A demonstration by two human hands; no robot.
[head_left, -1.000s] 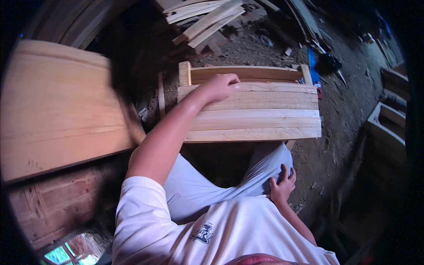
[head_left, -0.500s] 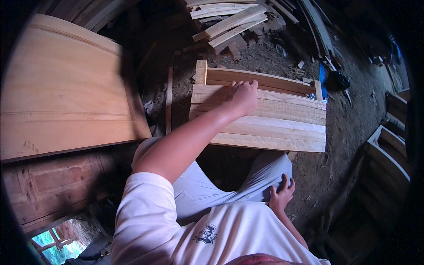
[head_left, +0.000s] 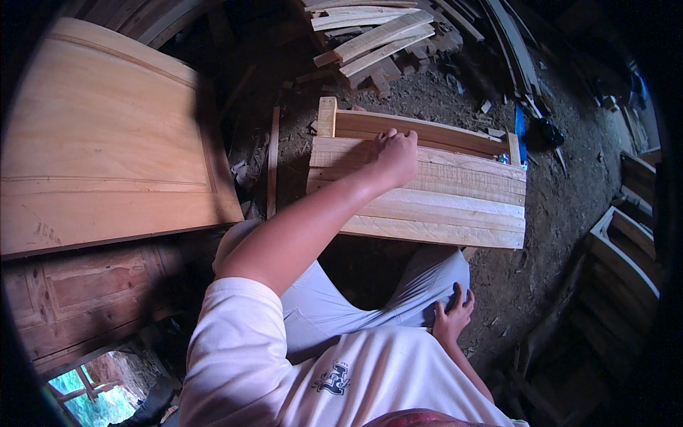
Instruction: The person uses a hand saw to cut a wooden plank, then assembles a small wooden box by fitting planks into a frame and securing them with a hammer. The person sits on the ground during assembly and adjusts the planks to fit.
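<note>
Before me stands a pale wooden piece of slatwork (head_left: 441, 210), its slats set edge to edge between short end posts. My left hand (head_left: 396, 155) is closed in a fist over the slats' far edge, knuckles up; whatever lies under its fingers is hidden. Behind that edge a gap shows, with a wooden rail (head_left: 420, 132) on its far side. My right hand (head_left: 454, 313) lies on my right knee, fingers spread and holding nothing. Grey trousers (head_left: 320, 299) cover my legs, on the near side of the slatwork.
A large pale wooden panel (head_left: 107, 135) lies at the left, above a reddish panelled wooden piece (head_left: 92, 292). Cut boards (head_left: 384, 35) are piled on the dirt floor (head_left: 569, 164) at the back. Wooden frames (head_left: 626, 245) stand at the right. A blue object (head_left: 520, 124) sits by the right post.
The view has shifted slightly. My left hand stays at the slats' far edge, and my right hand has not moved from the knee.
</note>
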